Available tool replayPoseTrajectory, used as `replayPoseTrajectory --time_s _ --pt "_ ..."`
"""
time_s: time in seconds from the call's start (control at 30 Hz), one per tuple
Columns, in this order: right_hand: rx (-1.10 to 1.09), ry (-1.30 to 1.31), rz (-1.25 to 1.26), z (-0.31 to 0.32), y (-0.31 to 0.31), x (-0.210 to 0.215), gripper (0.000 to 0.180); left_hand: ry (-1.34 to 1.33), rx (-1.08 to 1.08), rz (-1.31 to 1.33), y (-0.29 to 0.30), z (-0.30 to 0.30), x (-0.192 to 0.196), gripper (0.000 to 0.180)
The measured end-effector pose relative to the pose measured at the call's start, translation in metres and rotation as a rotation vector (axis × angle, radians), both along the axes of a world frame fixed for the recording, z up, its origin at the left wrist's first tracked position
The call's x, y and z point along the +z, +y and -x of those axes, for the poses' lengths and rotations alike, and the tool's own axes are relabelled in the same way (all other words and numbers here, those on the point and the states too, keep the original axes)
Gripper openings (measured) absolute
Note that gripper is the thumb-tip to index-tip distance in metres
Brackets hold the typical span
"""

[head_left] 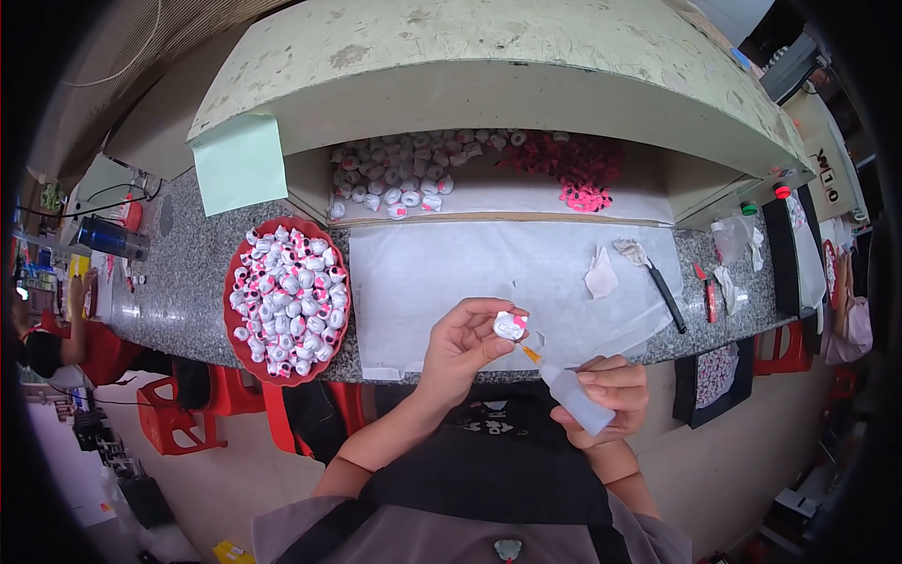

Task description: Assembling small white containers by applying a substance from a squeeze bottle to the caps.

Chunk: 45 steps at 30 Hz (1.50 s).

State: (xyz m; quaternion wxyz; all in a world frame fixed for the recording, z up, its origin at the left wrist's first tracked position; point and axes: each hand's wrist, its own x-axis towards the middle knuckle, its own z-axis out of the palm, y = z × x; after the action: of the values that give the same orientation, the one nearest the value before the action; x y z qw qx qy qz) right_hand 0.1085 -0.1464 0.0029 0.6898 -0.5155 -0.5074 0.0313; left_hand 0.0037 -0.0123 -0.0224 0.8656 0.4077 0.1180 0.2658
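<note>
Between the thumb and fingers of my left hand [462, 343] is a small white figurine head [509, 325] with a pink patch on it. My right hand [613, 395] is wrapped round a translucent squeeze bottle [575, 399], tilted so that its orange nozzle [532, 354] points at the figurine head. The tip is very close to the piece; whether it touches I cannot tell. Beneath the hands lies a white paper sheet [451, 282]. To the left, a red scalloped tray [232, 324] is heaped with similar white pieces bearing pink and dark parts.
Under the pale shelf [507, 89] lie a pile of white pieces [395, 169] and a heap of pink-red parts [583, 169]. On the right are a black-handled brush [667, 299], crumpled paper [601, 274] and a red marker-like tube [710, 301]. Red stools [178, 418] stand below the bench; other people sit at both sides.
</note>
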Motion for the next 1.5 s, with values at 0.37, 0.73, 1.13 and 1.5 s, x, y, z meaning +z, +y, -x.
replayPoseTrajectory --time_s 0.37,0.73,1.13,1.5 --pt "-0.025 -0.011 -0.034 0.0002 0.0042 -0.0015 0.046 -0.003 -0.021 0.008 0.0004 -0.0004 -0.0016 0.032" --pt "-0.013 -0.145 0.082 -0.0012 0.0011 0.0067 0.038 0.001 -0.012 0.015 -0.0015 -0.0006 -0.0014 0.031" --pt "-0.025 -0.066 0.008 0.0012 0.0018 -0.0001 0.050 0.054 0.007 -0.101 -0.0052 -0.0002 0.0002 0.033" --pt "-0.025 -0.134 0.089 0.0007 0.0014 0.0059 0.040 0.136 0.131 -0.417 -0.0047 -0.0015 0.0001 0.030"
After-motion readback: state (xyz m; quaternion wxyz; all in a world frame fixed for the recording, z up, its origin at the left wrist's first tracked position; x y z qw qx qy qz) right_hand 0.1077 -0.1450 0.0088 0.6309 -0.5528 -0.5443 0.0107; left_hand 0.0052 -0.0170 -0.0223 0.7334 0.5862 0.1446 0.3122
